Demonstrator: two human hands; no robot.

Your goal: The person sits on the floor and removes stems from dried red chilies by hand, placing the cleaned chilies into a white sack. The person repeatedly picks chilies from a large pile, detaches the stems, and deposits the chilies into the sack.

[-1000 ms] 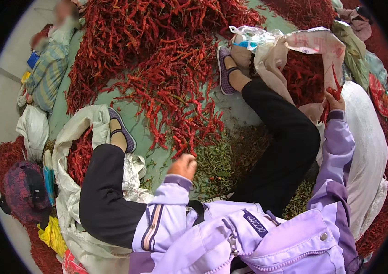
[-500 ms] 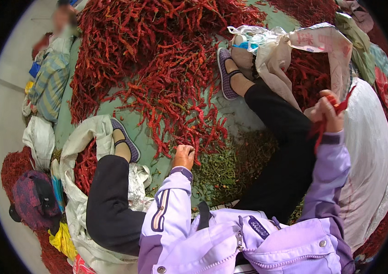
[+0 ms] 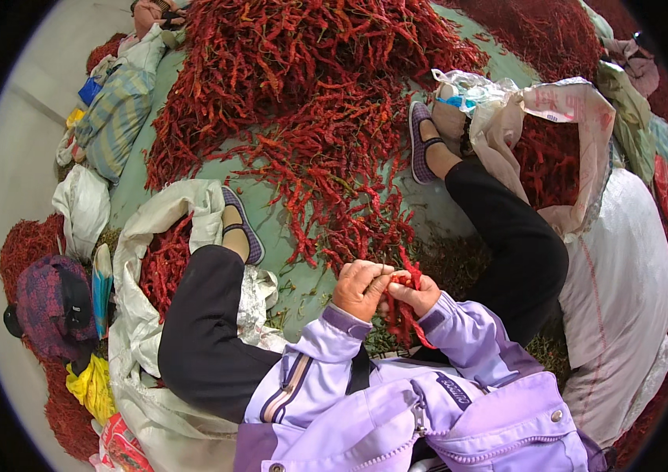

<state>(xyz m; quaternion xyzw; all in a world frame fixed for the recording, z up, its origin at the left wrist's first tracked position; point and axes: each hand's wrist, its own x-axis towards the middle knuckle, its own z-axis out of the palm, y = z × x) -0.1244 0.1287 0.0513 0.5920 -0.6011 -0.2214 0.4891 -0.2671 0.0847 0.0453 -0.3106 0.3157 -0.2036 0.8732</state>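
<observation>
Green floor (image 3: 293, 287) spreads out around the left hand (image 3: 359, 289) and the right hand (image 3: 417, 295), with red chilies banked up on both sides. From the left, then: well out from the hands sits a dark purple-and-red patterned bundle (image 3: 52, 300), a yellow plastic bag (image 3: 94, 387) just beside it on the person's side. Beyond those, farther ahead of the hands, we have a crumpled white sack (image 3: 82, 212) and a striped sack (image 3: 118, 118). Coming in closer, an open white sack (image 3: 206, 206) shows red chilies inside, and the bent left leg (image 3: 204, 315) in black lies between it and the left hand.

Now straight ahead of the hands, a big heap of chilies (image 3: 295, 63) slopes down, loose ones trailing almost to the fingers. And here's the action! Left hand curled, fingertips drawn in against the chilies; whether it grips one, I can't tell. Right hand closed, thumb pressing down, on a small bunch of red chilies (image 3: 406, 324) dangling below it. Green stems (image 3: 381, 340) lie scattered beneath the hands.

Over to the right, past the right leg (image 3: 519, 244), a second open sack (image 3: 597, 157) holds more chilies, ahead of the hands, with a bulging white sack (image 3: 625, 315) alongside.
</observation>
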